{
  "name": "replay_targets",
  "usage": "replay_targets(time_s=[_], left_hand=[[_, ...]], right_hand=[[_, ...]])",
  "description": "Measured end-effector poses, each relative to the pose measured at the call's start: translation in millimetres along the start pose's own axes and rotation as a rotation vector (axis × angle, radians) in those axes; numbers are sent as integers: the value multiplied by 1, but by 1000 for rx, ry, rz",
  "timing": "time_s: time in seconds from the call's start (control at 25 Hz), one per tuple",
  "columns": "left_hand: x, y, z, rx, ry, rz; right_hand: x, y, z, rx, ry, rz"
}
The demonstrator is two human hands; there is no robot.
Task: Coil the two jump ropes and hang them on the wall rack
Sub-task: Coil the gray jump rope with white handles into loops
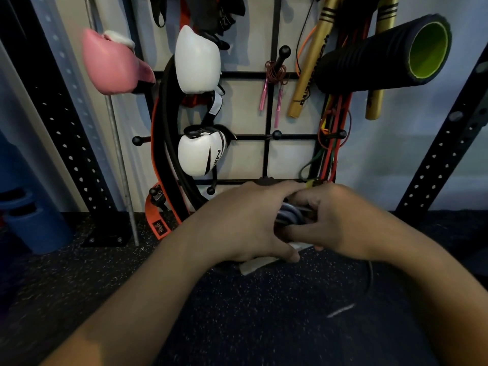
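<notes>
A pink-handled jump rope point(274, 83) hangs coiled on a black peg of the wall rack point(269, 138), its two handles dangling. In front of the rack's lower edge, both hands meet around a bundle of grey rope loops point(289, 213). My left hand point(243, 220) grips the bundle and a pale handle point(256, 265) that sticks out below its fingers. My right hand point(335, 220) pinches the loops from the right. A dark strand of cord point(369, 281) trails down under my right wrist. Most of the coil is hidden by my fingers.
White boxing gloves point(198, 59) and a pink glove point(111, 64) hang at the left of the rack. A black foam roller point(383, 56), gold sticks and resistance bands fill the right side. Free pegs point(276, 134) stand mid-rack. Black perforated uprights flank it; speckled rubber floor below.
</notes>
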State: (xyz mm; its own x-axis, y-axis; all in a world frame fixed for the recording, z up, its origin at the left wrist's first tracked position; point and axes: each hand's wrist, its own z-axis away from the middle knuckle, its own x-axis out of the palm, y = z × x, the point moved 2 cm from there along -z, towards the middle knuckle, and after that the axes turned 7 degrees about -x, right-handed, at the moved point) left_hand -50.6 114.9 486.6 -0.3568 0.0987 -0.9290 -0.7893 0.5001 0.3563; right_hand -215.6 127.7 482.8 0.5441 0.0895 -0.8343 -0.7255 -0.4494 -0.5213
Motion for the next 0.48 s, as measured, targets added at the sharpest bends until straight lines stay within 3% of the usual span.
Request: replay_targets(time_s=[0.2,0.36,0.48], left_hand=[[0,-12,-5,-20,-79,230],[-7,-36,-6,-86,34,760],[-2,-39,-10,-170,215,1199]], right_hand=[[-2,2,0,51,10,-291],[-15,11,2,83,210,-796],[-8,16,-2,101,344,-816]])
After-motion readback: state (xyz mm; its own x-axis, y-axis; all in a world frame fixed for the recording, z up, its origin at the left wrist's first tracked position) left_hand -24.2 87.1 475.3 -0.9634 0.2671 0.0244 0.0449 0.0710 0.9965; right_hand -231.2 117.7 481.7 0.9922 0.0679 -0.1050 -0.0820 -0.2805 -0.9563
